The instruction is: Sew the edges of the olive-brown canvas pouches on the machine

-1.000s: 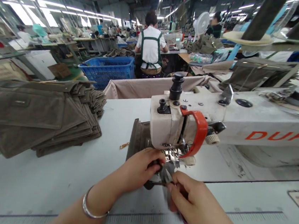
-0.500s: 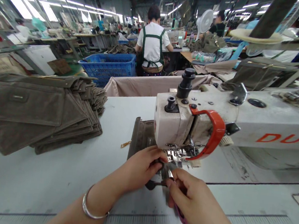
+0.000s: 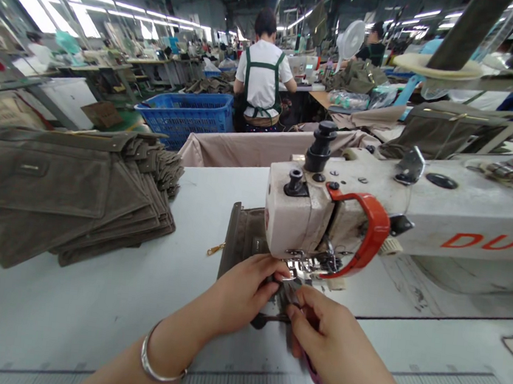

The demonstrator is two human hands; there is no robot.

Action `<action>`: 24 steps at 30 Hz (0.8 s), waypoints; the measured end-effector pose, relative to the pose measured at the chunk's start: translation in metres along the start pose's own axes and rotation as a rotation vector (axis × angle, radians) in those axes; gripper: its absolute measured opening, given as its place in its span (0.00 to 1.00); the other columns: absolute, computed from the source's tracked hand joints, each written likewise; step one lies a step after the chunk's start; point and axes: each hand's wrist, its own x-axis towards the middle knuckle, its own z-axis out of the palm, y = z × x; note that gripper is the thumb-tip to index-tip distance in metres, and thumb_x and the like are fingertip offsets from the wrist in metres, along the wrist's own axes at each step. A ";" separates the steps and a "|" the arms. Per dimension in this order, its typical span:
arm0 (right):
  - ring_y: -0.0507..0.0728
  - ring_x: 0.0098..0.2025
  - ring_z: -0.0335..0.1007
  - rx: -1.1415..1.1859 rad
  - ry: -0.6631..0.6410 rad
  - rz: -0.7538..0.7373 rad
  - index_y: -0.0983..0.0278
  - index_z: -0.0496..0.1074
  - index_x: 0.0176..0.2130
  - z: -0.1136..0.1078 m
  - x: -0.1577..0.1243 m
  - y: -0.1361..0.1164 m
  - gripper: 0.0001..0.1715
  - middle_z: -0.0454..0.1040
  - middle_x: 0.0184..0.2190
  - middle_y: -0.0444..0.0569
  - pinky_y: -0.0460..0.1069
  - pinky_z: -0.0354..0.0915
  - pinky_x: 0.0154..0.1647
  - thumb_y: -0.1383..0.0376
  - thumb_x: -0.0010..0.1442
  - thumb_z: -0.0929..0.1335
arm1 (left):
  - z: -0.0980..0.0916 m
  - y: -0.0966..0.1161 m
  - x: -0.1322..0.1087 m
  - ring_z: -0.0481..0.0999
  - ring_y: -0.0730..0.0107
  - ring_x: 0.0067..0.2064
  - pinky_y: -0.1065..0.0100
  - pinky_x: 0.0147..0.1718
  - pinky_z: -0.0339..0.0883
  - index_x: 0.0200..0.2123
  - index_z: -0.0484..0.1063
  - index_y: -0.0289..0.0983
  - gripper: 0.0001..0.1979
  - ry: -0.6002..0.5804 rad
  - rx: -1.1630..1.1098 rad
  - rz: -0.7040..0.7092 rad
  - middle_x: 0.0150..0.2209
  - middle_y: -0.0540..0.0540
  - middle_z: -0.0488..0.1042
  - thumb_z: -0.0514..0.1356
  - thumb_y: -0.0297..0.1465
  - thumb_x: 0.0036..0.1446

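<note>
A dark brown canvas piece (image 3: 245,233) with a small label and a brass zipper pull (image 3: 216,249) lies under the head of a white sewing machine (image 3: 298,205). My left hand (image 3: 245,295) rests on its near part, finger and thumb closed on the cloth just before the presser foot (image 3: 301,267). Close beside it, my right hand (image 3: 327,331) grips scissors (image 3: 314,374) with a purple handle. Their metal blades point at the cloth near my left fingertips. The fingers partly hide the blade tips and the cloth edge.
A stack of brown canvas pieces (image 3: 73,191) lies on the table's left. An orange guard (image 3: 373,235) curves out from the machine head. Beyond the table are a pink cloth trough (image 3: 242,151), a blue basket (image 3: 186,114) and a seated co-worker (image 3: 262,70).
The scissors' blades have shifted slightly at the cloth near my left fingertips. Both hands stay nearly in place, and the view has moved a little.
</note>
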 end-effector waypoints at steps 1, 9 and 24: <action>0.48 0.13 0.59 0.001 -0.009 -0.004 0.60 0.61 0.32 0.000 0.000 0.000 0.11 0.70 0.19 0.38 0.41 0.53 0.13 0.63 0.66 0.57 | 0.000 0.000 0.000 0.72 0.66 0.48 0.64 0.50 0.64 0.44 0.70 0.39 0.16 0.003 0.003 0.007 0.44 0.48 0.74 0.56 0.17 0.56; 0.47 0.11 0.58 -0.041 -0.021 -0.023 0.60 0.60 0.30 -0.001 0.006 -0.005 0.10 0.68 0.17 0.37 0.42 0.51 0.13 0.65 0.64 0.58 | 0.002 -0.001 0.000 0.72 0.67 0.48 0.65 0.50 0.64 0.44 0.69 0.39 0.16 0.001 0.003 0.004 0.44 0.48 0.74 0.55 0.17 0.56; 0.53 0.22 0.65 -0.261 0.208 -0.255 0.59 0.60 0.32 0.014 -0.012 0.007 0.08 0.66 0.21 0.40 0.47 0.54 0.23 0.63 0.64 0.59 | 0.002 0.001 0.000 0.72 0.66 0.48 0.64 0.51 0.64 0.45 0.69 0.40 0.17 0.025 0.007 0.011 0.45 0.48 0.73 0.54 0.17 0.57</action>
